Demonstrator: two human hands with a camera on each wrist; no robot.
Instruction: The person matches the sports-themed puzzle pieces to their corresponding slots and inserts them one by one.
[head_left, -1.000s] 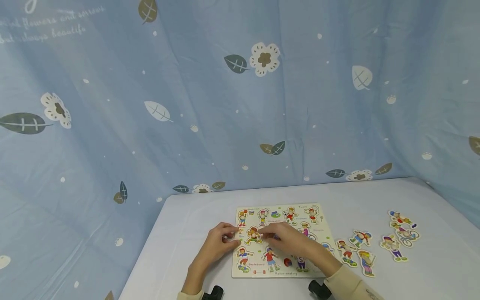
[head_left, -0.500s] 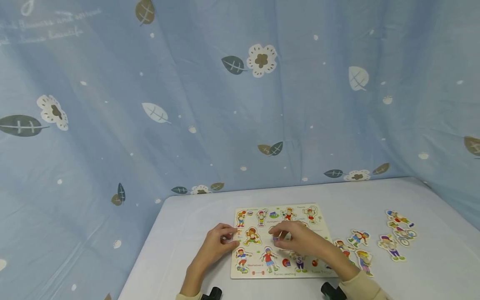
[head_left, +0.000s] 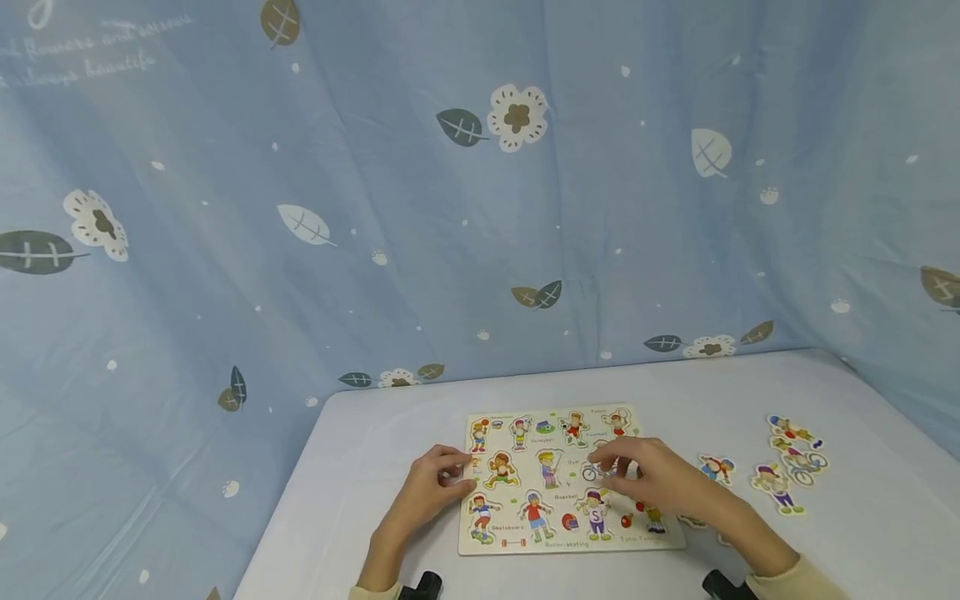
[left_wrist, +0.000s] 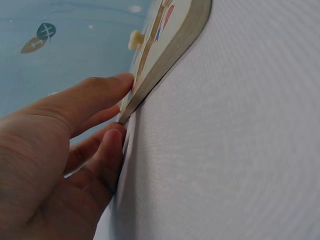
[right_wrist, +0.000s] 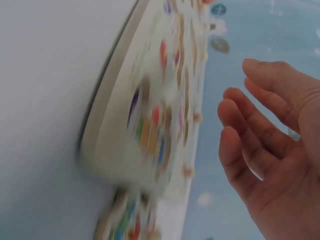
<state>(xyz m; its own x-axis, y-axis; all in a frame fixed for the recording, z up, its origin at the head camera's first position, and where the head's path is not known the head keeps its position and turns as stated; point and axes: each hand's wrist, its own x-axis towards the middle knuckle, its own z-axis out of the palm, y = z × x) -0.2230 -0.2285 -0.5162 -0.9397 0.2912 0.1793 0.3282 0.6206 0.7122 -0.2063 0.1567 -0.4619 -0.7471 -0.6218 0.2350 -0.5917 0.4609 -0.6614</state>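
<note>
Two hands — left hand (head_left: pixel 431 487) fingers (left_wrist: pixel 102 90) pressing the puzzle board (head_left: pixel 558 542) edge at 9 o'clock (steadying), right hand (head_left: pixel 660 479) fingers released above it.

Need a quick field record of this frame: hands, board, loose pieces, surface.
left hand: fingers on the left edge of the puzzle board
right hand: over the board's right side, fingers relaxed, holds nothing in the right wrist view
puzzle board: flat on the table, most figures seated in it
loose pieces: on the table right of the board, apart from it
backdrop: blue cloth with leaf and flower print
</note>
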